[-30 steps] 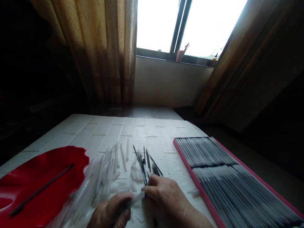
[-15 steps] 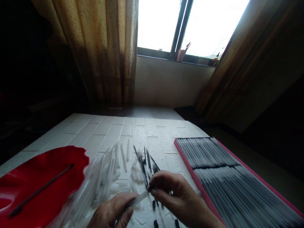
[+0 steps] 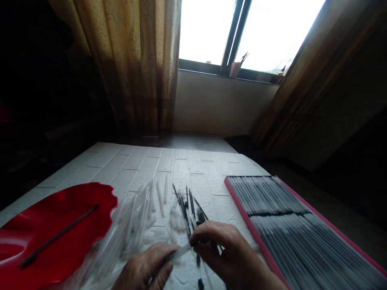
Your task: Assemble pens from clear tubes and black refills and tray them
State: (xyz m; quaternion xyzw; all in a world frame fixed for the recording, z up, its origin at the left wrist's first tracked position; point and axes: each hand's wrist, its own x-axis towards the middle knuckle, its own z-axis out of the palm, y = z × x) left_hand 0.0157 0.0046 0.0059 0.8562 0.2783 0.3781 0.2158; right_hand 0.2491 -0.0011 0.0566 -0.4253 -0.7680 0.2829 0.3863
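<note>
My left hand (image 3: 146, 264) is closed around a translucent pen barrel (image 3: 182, 252), which points up and to the right. At the barrel's far end, my right hand (image 3: 225, 245) pinches a small black pen part (image 3: 192, 241), partly hidden by the fingers. Beyond my hands lie dark, thin pen refills (image 3: 183, 205), fanned out on the white table. Left of them is a loose heap of clear pen barrels (image 3: 133, 219). A black cap (image 3: 200, 284) lies on the table below my right hand.
On the left stands a red scalloped dish (image 3: 96, 229) with one dark pen (image 3: 60, 237) across it. A pink-edged box (image 3: 238, 205), filled with two rows of pens (image 3: 302, 241), stands on the right. The white brick-patterned table (image 3: 130, 161) reaches toward a curtained window.
The view has shifted slightly. My hands keep the same hold on the barrel and the small black part, with the right fingers curled a little more over the barrel's end.
</note>
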